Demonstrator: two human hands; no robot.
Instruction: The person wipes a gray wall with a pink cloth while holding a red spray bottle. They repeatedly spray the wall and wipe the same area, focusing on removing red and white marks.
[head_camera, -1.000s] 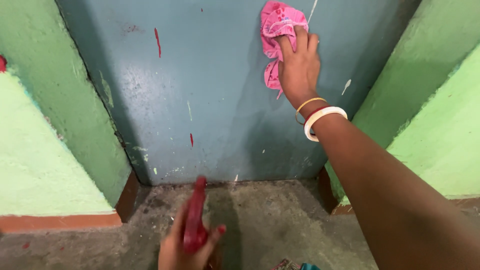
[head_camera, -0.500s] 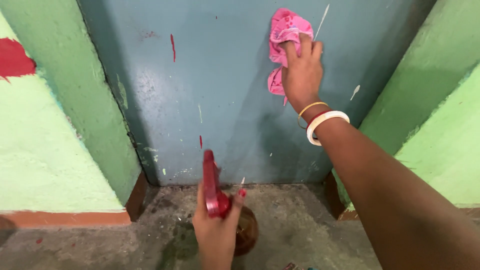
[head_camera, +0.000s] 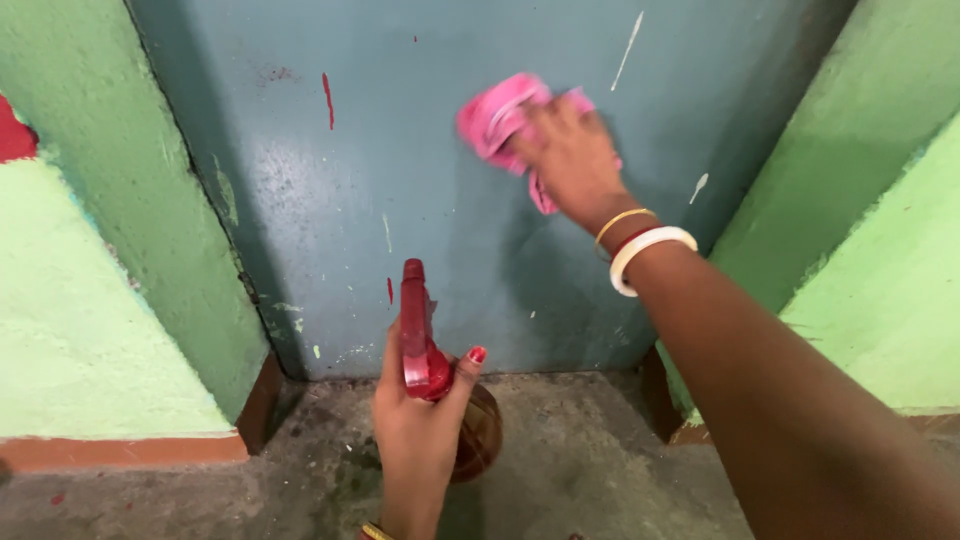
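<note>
Pressing a crumpled pink cloth flat against a blue-grey painted door, the right hand sits high on the panel, right of centre, fingers spread over the cloth so its grip is closed on the fabric, part of which pokes out left and below the palm; the hand and cloth look motion-blurred. Right wrist carries a thin gold bangle, a red one and a thick white bangle. Left hand is low in the middle, grip wrapped around the neck of a brown round spray bottle with a red trigger head, nozzle pointing up toward the door, thumb with red nail polish resting beside the trigger head. Bottle is held above the grey concrete floor, near the door's bottom edge. Door shows red and white paint flecks. Green plastered walls flank the door on both sides, with a brown skirting strip at the left base.
</note>
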